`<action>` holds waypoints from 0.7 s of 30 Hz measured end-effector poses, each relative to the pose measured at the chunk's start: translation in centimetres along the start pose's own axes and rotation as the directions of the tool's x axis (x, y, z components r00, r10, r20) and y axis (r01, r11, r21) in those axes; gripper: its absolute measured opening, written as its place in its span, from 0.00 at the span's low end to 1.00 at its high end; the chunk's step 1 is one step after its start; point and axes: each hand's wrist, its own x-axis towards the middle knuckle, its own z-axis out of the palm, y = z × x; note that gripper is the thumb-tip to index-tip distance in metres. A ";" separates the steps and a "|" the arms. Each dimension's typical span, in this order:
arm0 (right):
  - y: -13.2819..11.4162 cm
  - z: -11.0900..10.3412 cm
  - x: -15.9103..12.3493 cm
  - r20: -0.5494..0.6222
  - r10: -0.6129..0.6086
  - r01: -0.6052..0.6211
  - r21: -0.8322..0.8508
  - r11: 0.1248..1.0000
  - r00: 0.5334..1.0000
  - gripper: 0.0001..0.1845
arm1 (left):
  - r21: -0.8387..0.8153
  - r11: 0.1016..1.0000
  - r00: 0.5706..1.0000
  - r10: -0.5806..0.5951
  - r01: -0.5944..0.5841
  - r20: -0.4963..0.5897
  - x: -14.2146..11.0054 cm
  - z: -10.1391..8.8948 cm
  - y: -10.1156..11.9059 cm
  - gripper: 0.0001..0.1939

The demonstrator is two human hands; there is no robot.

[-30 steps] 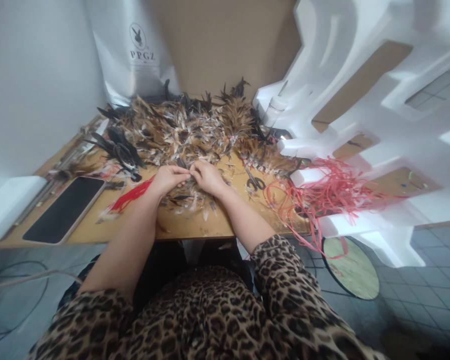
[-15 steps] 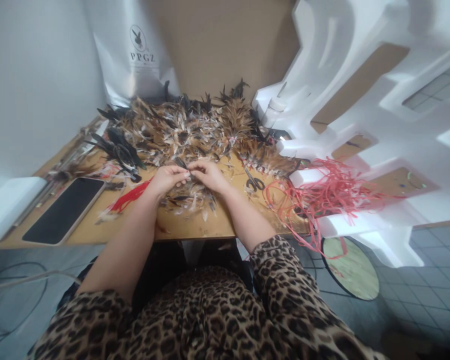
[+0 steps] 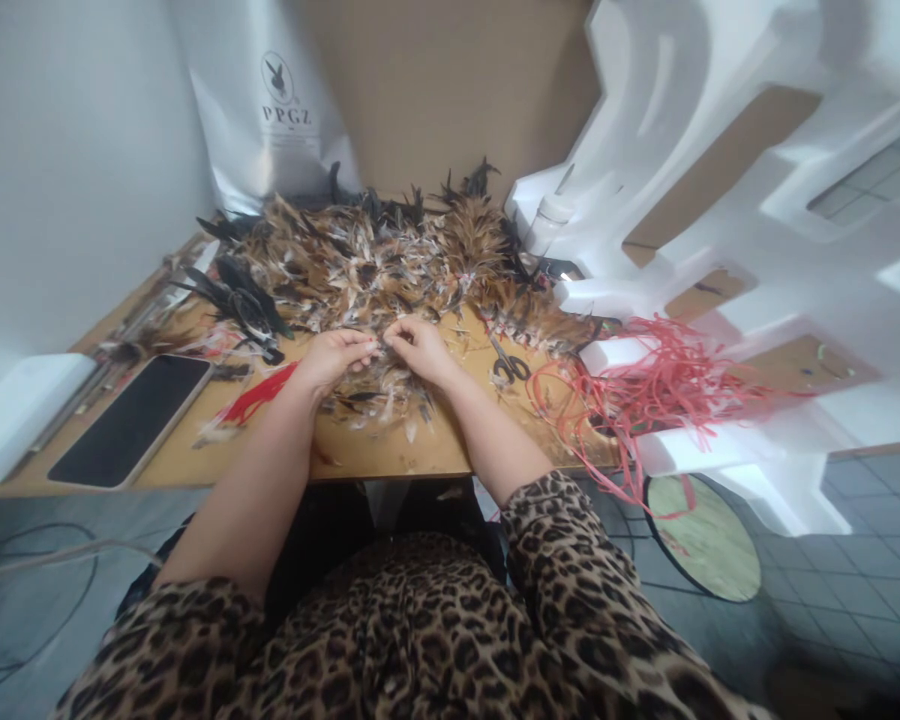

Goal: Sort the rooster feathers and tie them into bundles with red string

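Observation:
Over the near part of the feather pile, my left hand (image 3: 334, 360) is closed in a pinch, thumb against fingertips. What it pinches is too small to make out against the feathers behind it. My right hand (image 3: 420, 352) is a short gap to the right, its fingertips also pressed together, and anything in them is hidden. Loose brown and white feathers (image 3: 379, 400) lie beneath both hands. Beyond them spreads a large heap of brown feathers (image 3: 375, 255) with dark tips. Red strips (image 3: 259, 395) lie beside my left forearm.
Black-handled scissors (image 3: 508, 365) rest right of my right hand. A tangle of red ribbon (image 3: 660, 390) hangs over white foam pieces (image 3: 709, 450) at the right. On the left are a phone (image 3: 131, 420), a white box (image 3: 30, 410) and a bundle of black feathers (image 3: 244, 300).
My fingertips, which met around a dark feather, are now slightly apart. The dark feather tip above them no longer shows. My forearms have barely moved.

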 end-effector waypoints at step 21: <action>-0.8 0.0 -0.2 0.094 -0.040 0.047 -0.079 0.996 0.995 0.08 | -0.080 0.996 0.997 -0.032 0.026 -0.074 0.3 0.1 -0.2 0.12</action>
